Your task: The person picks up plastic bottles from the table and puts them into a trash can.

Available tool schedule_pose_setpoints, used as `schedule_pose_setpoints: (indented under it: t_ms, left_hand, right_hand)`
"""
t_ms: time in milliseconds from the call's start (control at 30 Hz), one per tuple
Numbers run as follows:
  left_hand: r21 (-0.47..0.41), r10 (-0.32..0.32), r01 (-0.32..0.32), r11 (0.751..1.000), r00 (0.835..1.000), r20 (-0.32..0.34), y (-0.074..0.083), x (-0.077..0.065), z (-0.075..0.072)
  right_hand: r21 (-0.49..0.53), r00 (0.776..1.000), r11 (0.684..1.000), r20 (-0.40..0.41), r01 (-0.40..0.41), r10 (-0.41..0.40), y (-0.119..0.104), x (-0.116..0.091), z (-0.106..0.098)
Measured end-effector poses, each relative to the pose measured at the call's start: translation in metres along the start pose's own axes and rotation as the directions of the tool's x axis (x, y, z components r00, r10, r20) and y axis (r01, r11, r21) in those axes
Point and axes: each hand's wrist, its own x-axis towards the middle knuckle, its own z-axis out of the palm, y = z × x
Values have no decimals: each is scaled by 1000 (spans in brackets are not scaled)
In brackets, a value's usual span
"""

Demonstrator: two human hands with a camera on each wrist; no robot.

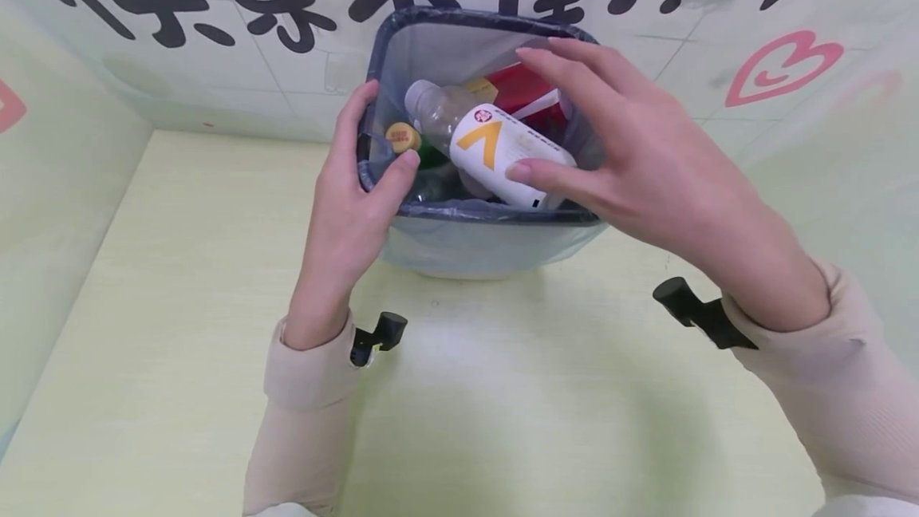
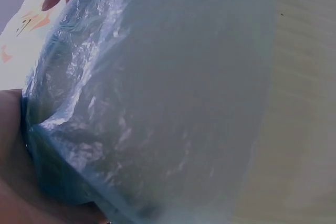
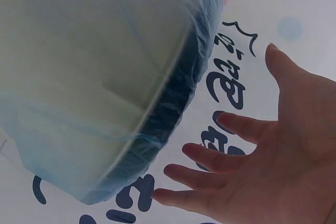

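Observation:
A bin (image 1: 495, 216) with a dark rim, lined with a thin bluish plastic bag (image 2: 189, 77), stands against the wall. My left hand (image 1: 348, 206) grips its left rim, thumb inside and fingers outside. Above the right side of the bin, my right hand (image 1: 660, 154) has its fingers spread. A clear plastic bottle (image 1: 495, 142) with a white label and white cap lies slanted in the bin, beneath the right thumb in the head view. The right wrist view shows the right hand's fingers (image 3: 210, 158) apart with nothing between them.
Inside the bin are a red package (image 1: 520, 90) and a green bottle with a yellow cap (image 1: 403, 137). Behind it rises a white wall (image 1: 301, 70) with large black characters and a pink heart. A pale yellow-green surface (image 1: 488, 389) lies under the bin.

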Motion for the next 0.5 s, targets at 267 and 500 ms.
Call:
schedule_pose_setpoints:
  t_ms: [267,500]
  left_hand:
    - [52,-3,2,999,1000,19,-2,0,-7]
    - [83,46,-47,995,999,20,-7,-6,-11]
  right_hand:
    - [14,999,1000,43,-13,12,1,-1,0]
    - [12,997,1000,70,12,-13,7,-4,1]
